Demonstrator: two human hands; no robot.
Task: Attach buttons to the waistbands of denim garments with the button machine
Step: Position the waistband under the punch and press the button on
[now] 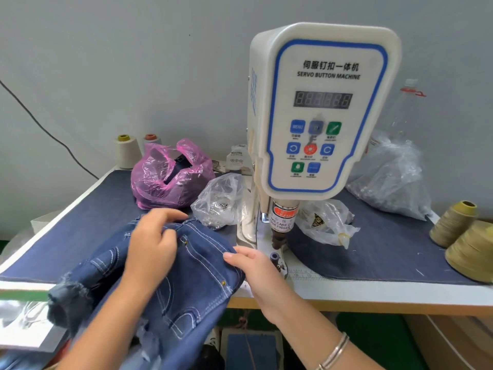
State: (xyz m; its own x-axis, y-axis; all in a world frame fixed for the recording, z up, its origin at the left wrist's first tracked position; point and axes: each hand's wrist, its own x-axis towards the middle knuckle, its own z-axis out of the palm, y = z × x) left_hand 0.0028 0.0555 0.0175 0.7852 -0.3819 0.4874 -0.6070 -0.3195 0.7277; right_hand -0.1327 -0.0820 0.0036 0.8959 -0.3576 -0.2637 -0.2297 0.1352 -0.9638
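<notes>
A dark blue denim garment (186, 276) with white stitching and small brass rivets hangs over the table's front edge, left of the white servo button machine (320, 108). My left hand (152, 244) grips its bunched waistband at the top. My right hand (253, 268) pinches the garment's right edge, just left of the machine's lower die (274, 256). The punch head (281, 222) stands above the die with nothing under it.
Behind the garment lie a pink plastic bag (168, 177) and a clear bag of metal buttons (221, 201). More clear bags (325, 222) (392, 177) sit right of the machine. Thread cones stand at back left (125, 152) and far right (472, 249).
</notes>
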